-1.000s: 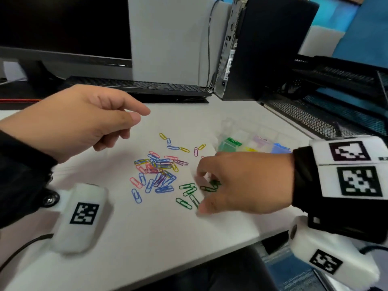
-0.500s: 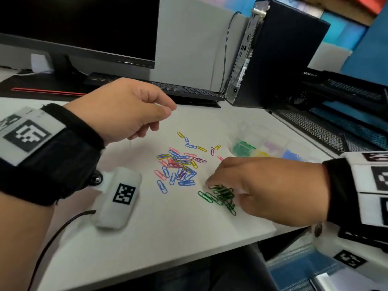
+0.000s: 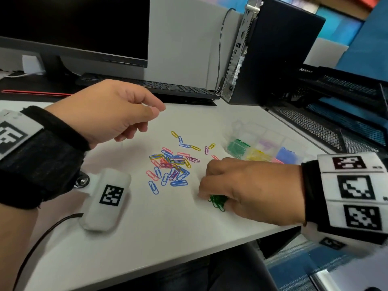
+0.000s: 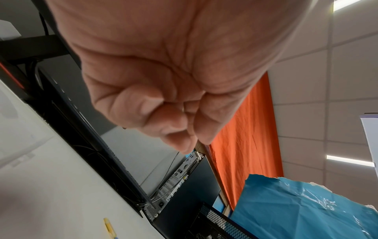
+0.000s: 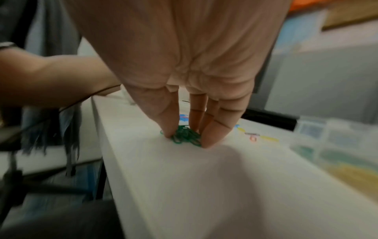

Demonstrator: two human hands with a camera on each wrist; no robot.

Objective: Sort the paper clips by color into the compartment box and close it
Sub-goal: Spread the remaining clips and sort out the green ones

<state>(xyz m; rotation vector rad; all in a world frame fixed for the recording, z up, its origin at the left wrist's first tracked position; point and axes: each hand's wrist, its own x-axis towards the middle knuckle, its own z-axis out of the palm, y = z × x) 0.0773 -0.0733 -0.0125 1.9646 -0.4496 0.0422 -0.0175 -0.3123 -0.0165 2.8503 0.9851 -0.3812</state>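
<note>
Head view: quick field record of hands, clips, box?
right hand: fingers bunch green paper clips on the white desk
left hand: raised over the desk, fingers curled, nothing seen in it
loose pile: mixed blue, pink, yellow and purple paper clips
clear plastic compartment box: open, holds sorted green, yellow, purple, blue and pink clips

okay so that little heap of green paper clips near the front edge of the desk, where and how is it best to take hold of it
Probably from straight above, pinching the green paper clips at the heap's two opposite edges. The clips are thin wire lying flat on the desk, so there is nothing to hook from the side; squeezing inward bunches them. The right hand already has its thumb on one edge and its fingertips on the other.
</note>
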